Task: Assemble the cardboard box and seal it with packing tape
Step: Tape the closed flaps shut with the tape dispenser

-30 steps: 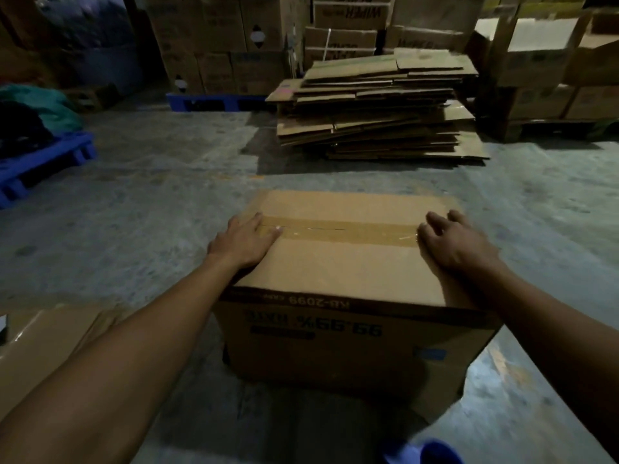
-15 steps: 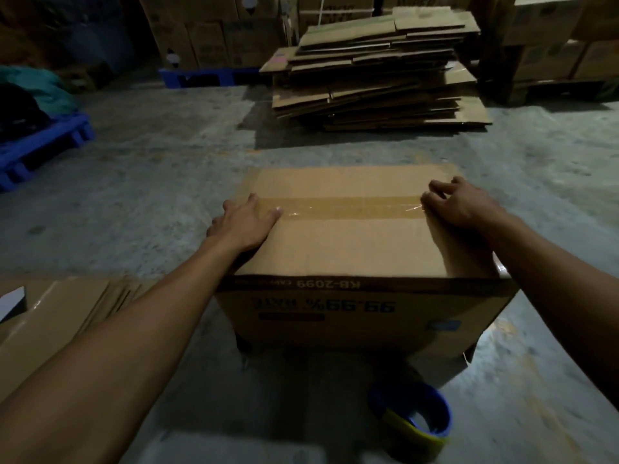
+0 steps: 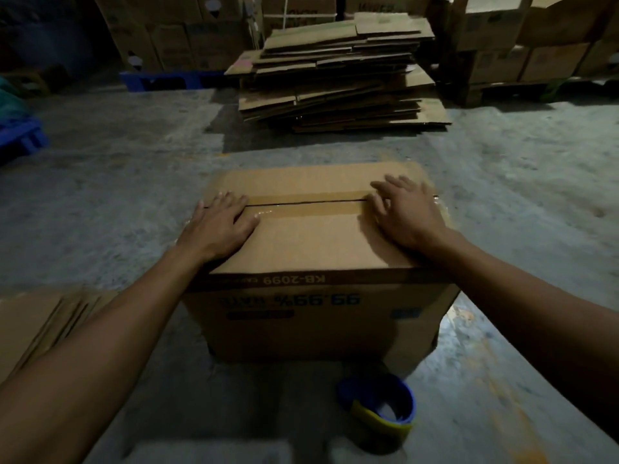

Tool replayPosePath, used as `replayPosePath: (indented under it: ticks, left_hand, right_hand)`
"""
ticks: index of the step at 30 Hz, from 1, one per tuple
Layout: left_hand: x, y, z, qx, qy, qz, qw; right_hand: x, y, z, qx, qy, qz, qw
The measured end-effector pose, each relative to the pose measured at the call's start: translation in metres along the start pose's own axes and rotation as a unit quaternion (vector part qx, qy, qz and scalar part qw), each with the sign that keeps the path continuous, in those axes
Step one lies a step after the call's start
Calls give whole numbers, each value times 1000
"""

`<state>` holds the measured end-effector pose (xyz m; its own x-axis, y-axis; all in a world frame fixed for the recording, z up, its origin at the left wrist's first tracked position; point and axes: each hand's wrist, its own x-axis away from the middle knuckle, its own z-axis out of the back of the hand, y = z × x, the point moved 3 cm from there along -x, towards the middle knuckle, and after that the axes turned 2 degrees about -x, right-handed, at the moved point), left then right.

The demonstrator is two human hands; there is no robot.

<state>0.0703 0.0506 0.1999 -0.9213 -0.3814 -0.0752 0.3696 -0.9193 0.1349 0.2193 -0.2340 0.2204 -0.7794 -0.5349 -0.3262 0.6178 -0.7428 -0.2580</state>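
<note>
While the cardboard box (image 3: 311,249) sits closed on the concrete floor (image 3: 100,182) with a strip of packing tape (image 3: 304,205) along its top seam, the step in hand looks like pressing that strip down. To do it well, each palm should bear flat on the tape and rub toward its own end, carrying the pressure over the top edge so the tails grip the box sides; the dark seam line between the hands suggests the flaps could be squeezed closer together.

The left hand (image 3: 219,226) lies open and flat, fingers spread slightly, fingertips on the tape's left end, holding nothing. The right hand (image 3: 407,214) is likewise open and empty, palm down over the tape's right end, fingers splayed and somewhat blurred. Both forearms reach out nearly straight.

The tape roll (image 3: 376,410) stands on the floor below the right forearm, near the box's front side. Flattened cartons (image 3: 335,75) are stacked well beyond both hands.
</note>
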Motion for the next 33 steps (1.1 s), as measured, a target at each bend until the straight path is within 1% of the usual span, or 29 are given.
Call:
replayPosePath:
  ticks: [1,2,3,5,6,7,8,9,10,11,12,13,14,16,17,19,23,26,29,31,33]
  left_hand:
    - [1,-1,0,-7,-6,-4,1000]
    - [1,-2,-1,-17,-11,-4,1000]
    - [2,-2,-1,-25,-13,-2,1000]
    - [1,0,1,-35,-14,11,999]
    - [0,3,1,-41,-14,18,999]
    - [-2,6,0,-46,-18,24,999]
    - [-4,9,-1,-49,-22,28,998]
    - [-6,11,-3,-50,-25,33,998]
    - [-7,12,-4,-50,-24,38,998]
    - [-8,11,-6,-49,-20,42,998]
    - [-7,11,-6,-47,-15,43,998]
    - [-7,10,-7,-44,-11,43,998]
    - [-6,11,-7,-40,-7,43,998]
    - [-4,12,-6,-31,-1,44,999]
    - [-4,12,-6,-29,-1,45,999]
    - [-4,13,-5,-29,-1,46,999]
    - [-3,13,-4,-27,4,42,999]
    - [-3,14,-3,-26,4,39,999]
    - [-3,12,-3,-37,-2,38,999]
    - [-4,11,-2,-49,-3,33,998]
    - [-3,11,-2,-53,-1,29,998]
  right_hand:
    - [13,-18,6,-33,50,83,995]
    - [30,-38,11,-69,90,170,979]
    - [50,-57,11,-99,103,252,957]
    - [96,-85,-3,-125,78,380,913]
    - [121,-89,-19,-118,51,418,899]
    - [144,-86,-37,-104,9,432,896]
    - [165,-78,-56,-83,-53,417,903]
    - [184,-65,-75,-50,-136,376,915]
    - [199,-48,-92,-8,-232,313,921]
    - [212,-30,-107,36,-323,256,910]
    - [225,-14,-118,67,-401,222,886]
    - [236,-2,-126,86,-459,200,861]
    - [244,5,-130,94,-491,186,846]
    - [255,10,-138,101,-521,186,827]
    - [258,10,-140,99,-530,177,823]
    - [259,7,-143,89,-539,161,822]
    - [255,-1,-138,75,-535,160,826]
    - [246,0,-138,64,-555,150,816]
    - [230,-7,-139,41,-570,89,816]
    - [213,-17,-137,-10,-563,11,826]
    - [196,-32,-129,-63,-555,-28,829]
